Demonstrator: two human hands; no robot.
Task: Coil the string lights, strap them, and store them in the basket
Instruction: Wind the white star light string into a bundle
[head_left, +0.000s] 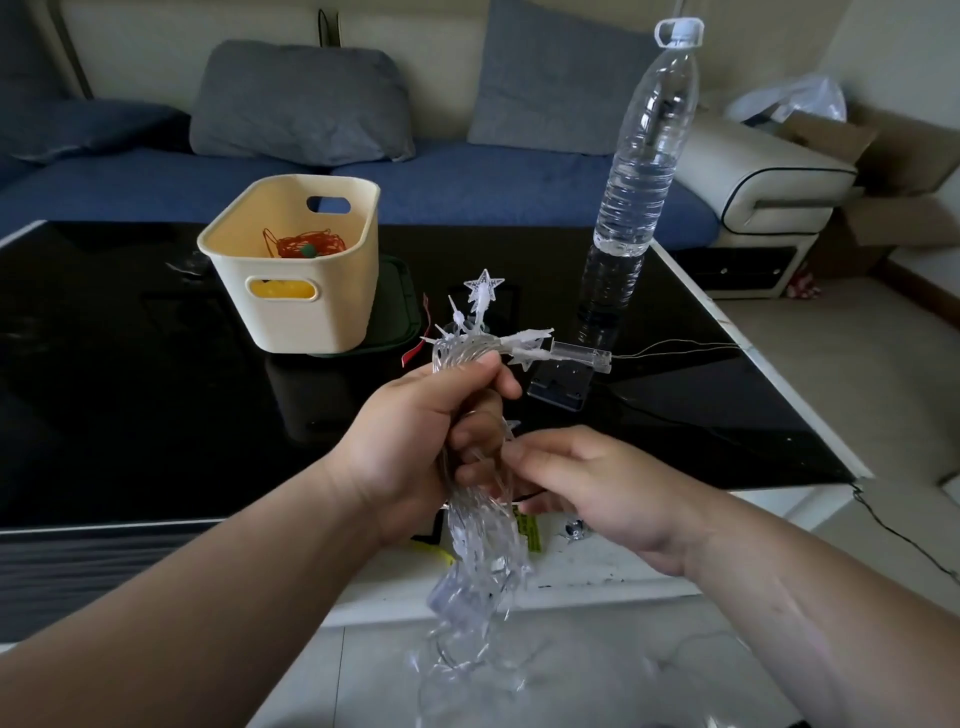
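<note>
My left hand grips a coiled bundle of clear star-shaped string lights around its middle. Star bulbs stick up above the fist, and more loops hang below it toward the floor. My right hand pinches something thin at the bundle's middle, right beside my left fingers; a dark thin strand shows there. A clear battery box juts from the bundle's upper right. The cream basket stands on the black table to the upper left, holding a coil of orange wire.
A tall water bottle stands on the glossy black table at the right. Thin wire trails toward the table's right edge. A dark green mat lies under the basket. Blue sofa with grey cushions behind.
</note>
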